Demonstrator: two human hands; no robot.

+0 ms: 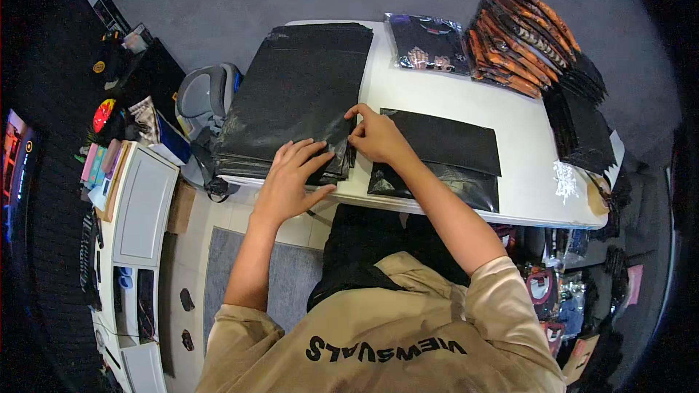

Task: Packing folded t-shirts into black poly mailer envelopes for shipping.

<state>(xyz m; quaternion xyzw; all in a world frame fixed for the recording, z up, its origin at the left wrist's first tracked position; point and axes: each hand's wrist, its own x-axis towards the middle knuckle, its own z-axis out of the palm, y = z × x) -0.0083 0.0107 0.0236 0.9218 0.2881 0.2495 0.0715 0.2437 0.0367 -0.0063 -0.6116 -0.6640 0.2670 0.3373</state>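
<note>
A thick stack of large black plastic mailing bags (306,76) lies on the left part of a white table (409,93). My left hand (295,174) rests on the stack's near edge, palm down, its fingers apart. At the right edge of the same stack is my right hand (379,134), fingers bent and thumb close to the index finger. Whether a bag's edge is pinched there is too small to tell. Beneath my right forearm, a single black plastic mailing bag (453,183) lies flat near the table's front edge, its flap side away from me.
Behind it lies a folded dark shirt in clear plastic (428,43). A pile of bagged orange-and-black garments (519,43) stands at the back right, with smaller black bags (581,131) nearby. A white cabinet (144,202) is left; packaged clothes (568,295) lie low on the right.
</note>
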